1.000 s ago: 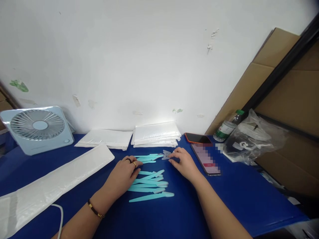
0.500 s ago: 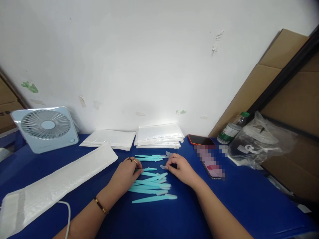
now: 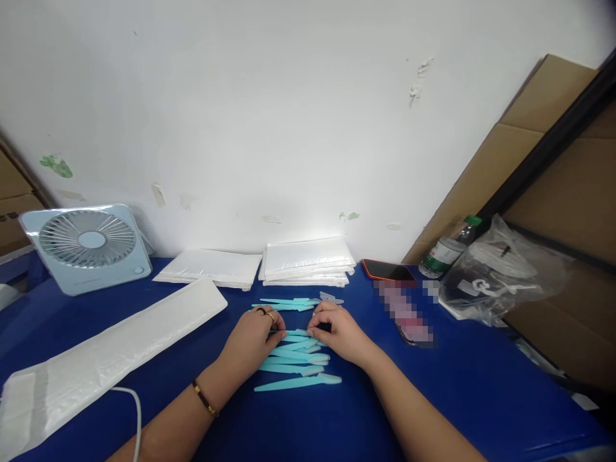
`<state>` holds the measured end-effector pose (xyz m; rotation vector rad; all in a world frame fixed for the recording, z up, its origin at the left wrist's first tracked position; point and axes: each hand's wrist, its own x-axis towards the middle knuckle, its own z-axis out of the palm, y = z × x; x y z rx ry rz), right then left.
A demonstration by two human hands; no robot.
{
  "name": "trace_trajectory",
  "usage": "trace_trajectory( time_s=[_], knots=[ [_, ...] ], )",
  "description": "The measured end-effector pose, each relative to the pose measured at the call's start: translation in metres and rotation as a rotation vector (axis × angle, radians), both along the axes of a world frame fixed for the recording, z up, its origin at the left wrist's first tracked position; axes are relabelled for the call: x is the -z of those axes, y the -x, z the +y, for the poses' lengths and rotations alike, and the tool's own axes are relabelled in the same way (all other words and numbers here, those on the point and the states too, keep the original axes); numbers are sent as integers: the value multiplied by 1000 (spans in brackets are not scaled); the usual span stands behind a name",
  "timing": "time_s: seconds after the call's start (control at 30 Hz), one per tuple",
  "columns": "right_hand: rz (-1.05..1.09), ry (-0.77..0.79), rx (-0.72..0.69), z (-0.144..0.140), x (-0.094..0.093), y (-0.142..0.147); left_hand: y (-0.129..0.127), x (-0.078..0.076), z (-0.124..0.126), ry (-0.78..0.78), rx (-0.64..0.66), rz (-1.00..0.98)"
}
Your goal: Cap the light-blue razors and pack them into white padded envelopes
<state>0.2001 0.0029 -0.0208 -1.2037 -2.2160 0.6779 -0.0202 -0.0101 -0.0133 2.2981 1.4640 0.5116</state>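
Observation:
Turquoise eyebrow razors lie in a loose row on the blue tabletop point(image 3: 298, 427). My left hand point(image 3: 253, 337) pinches the handle of one eyebrow razor point(image 3: 294, 332), its blade end pointing right. At that end, my right hand point(image 3: 341, 330) has thumb and fingers closed on a small clear cap, now mostly hidden by the fingertips. Below the hands are several more razors point(image 3: 293, 369), the nearest one point(image 3: 298, 384) lying apart. Beyond my fingers is a small group of razors point(image 3: 289, 303), with loose clear caps point(image 3: 332, 298) to their right.
White padded envelopes lie in two stacks point(image 3: 212, 266) point(image 3: 308, 256) by the wall; a long one point(image 3: 115, 359) is at left. A blue fan point(image 3: 91, 250) stands behind it, a white cable point(image 3: 137, 410) nearer. Rightward are a phone point(image 3: 389, 272), a bottle point(image 3: 445, 250) and a bagged container point(image 3: 491, 282).
My right hand has moved left and slightly nearer, bringing the clear cap to the razor's blade end. My left hand has shifted a little right with the razor.

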Motion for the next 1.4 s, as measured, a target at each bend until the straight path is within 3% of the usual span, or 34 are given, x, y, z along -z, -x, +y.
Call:
trace_trajectory(
  time_s=[0.07,0.23,0.33,0.53,0.73,1.07,1.27,1.4],
  knots=[
    [-1,-38,41,3,-1,-6,1,1,0,-40,-4,25],
    [-121,-173,315,14,-1,-36,10,4,2,-152,-70,119],
    [-204,-198,360,16,2,-43,13,8,5,-192,-88,133],
    [-299,-216,331,16,6,-33,14,14,9,-232,-41,167],
    [-345,-239,343,12,3,-31,14,8,7,-261,-49,191],
    [-129,-53,270,19,11,-29,-4,-4,27,-274,119,227],
    [-60,-24,245,14,4,-28,-5,-11,32,-262,119,136],
    [90,39,208,5,-8,-24,2,-19,27,-162,89,22]
  ],
)
